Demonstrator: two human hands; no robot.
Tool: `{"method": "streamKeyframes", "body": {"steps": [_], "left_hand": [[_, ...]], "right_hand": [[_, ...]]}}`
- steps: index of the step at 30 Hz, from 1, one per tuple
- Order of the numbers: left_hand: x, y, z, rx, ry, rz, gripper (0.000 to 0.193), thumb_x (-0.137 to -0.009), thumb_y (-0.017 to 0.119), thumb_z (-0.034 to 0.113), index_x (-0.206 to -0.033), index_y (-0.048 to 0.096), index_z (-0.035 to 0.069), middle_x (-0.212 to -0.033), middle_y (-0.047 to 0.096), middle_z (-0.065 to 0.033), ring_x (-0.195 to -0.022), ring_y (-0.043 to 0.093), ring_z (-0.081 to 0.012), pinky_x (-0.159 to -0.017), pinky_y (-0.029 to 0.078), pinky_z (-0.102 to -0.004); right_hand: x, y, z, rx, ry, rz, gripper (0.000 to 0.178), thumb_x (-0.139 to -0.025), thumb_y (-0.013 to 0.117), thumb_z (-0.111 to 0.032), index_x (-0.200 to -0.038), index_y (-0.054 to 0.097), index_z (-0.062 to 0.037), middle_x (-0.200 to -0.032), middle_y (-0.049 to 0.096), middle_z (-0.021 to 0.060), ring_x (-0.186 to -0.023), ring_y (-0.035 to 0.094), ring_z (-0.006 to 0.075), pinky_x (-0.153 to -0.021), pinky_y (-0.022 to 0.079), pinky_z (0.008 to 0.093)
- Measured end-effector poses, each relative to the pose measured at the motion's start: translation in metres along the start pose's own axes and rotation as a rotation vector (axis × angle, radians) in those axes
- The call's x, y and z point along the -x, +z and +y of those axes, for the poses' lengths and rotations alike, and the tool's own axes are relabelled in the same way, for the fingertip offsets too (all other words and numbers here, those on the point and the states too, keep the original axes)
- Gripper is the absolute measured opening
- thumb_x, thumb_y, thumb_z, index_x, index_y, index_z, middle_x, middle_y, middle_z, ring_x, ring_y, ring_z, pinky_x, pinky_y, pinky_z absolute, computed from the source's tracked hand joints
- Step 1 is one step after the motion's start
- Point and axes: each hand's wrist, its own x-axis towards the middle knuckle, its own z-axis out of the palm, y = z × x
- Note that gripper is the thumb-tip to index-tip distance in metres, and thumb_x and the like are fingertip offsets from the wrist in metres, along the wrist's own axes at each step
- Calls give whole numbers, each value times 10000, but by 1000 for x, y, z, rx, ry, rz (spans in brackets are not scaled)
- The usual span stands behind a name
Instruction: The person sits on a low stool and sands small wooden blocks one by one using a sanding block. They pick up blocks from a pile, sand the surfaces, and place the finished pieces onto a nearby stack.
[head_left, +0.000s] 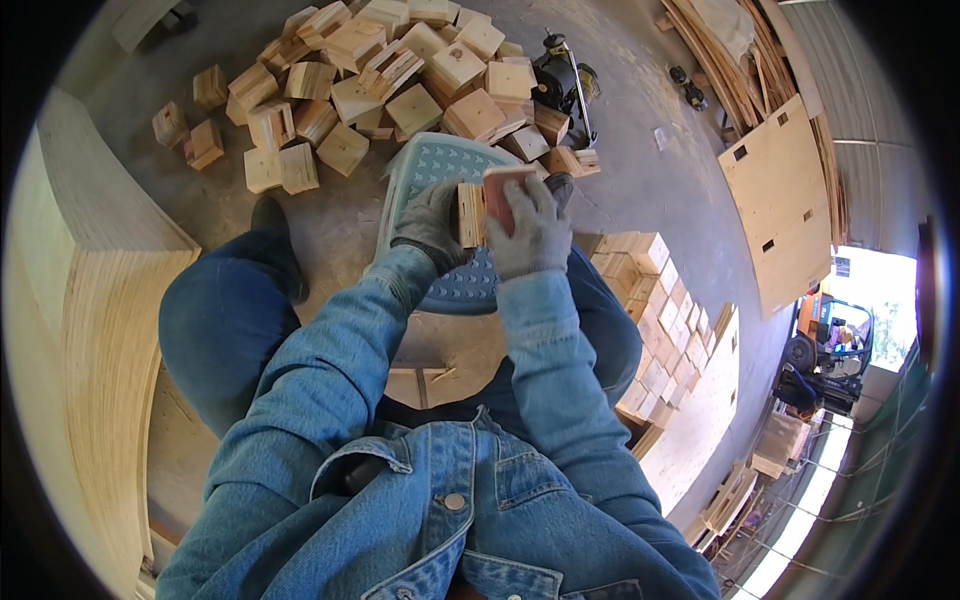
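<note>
My left hand (430, 222), in a grey work glove, is closed around a small wooden block (471, 215) whose layered edge shows. Against that block's right side, my gloved right hand (535, 225) grips a flat reddish-brown sanding block (505, 190) with a pale upper edge. Its fingers spread over the reddish face. Both hands are above a blue-green plastic stool (440, 155) with a patterned top, between my knees. How far the two pieces touch is partly hidden by the fingers.
A heap of loose wooden blocks (400, 70) lies beyond the stool, with a black-and-yellow power tool (565, 85) at its right. Stacked blocks (665, 330) stand by my right knee on a pale board (695, 430). A tall plywood stack (110, 290) rises at left.
</note>
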Motion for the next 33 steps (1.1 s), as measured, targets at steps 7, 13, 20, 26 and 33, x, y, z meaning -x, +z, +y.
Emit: {"method": "streamKeyframes", "body": {"steps": [7, 13, 20, 26, 33], "left_hand": [[-1, -5, 11, -8, -33, -54, 882, -691, 887, 405, -1446, 509, 150, -1389, 583, -165, -1337, 548, -365, -1182, 424, -446], [0, -6, -1, 77, -30, -56, 832, -718, 877, 391, -1431, 519, 156, -1408, 586, -160, -1356, 540, -349, -1191, 411, -438], [-3, -5, 7, 33, 0, -18, 861, -715, 910, 358, -1455, 511, 170, -1413, 587, -163, -1338, 556, -367, -1164, 440, -457], [-2, -12, 5, 44, -75, -103, 872, -722, 873, 407, -1472, 494, 172, -1458, 558, -163, -1390, 515, -371, -1207, 389, -455], [1, -3, 2, -27, -62, -38, 830, -742, 852, 426, -1445, 514, 143, -1428, 580, -176, -1363, 544, -362, -1196, 402, -440]], "right_hand": [[97, -10, -14, -33, -105, 58, 625, -731, 888, -265, -1325, 725, -161, -1504, 567, 150, -1220, 601, 400, -1045, 491, 522], [37, -10, -35, 2, -138, 45, 549, -783, 833, -320, -1305, 733, -182, -1491, 579, 123, -1203, 609, 420, -1034, 498, 526], [-43, 9, -27, 92, -88, 59, 581, -834, 801, -414, -1379, 670, -260, -1518, 527, 53, -1181, 604, 424, -964, 540, 528], [41, -5, -31, 9, -103, -1, 616, -812, 815, -373, -1391, 676, -218, -1543, 509, 75, -1200, 583, 446, -990, 509, 551], [100, -7, -17, -67, -167, 37, 588, -770, 846, -313, -1334, 726, -195, -1522, 526, 91, -1202, 580, 425, -1005, 493, 552]]}}
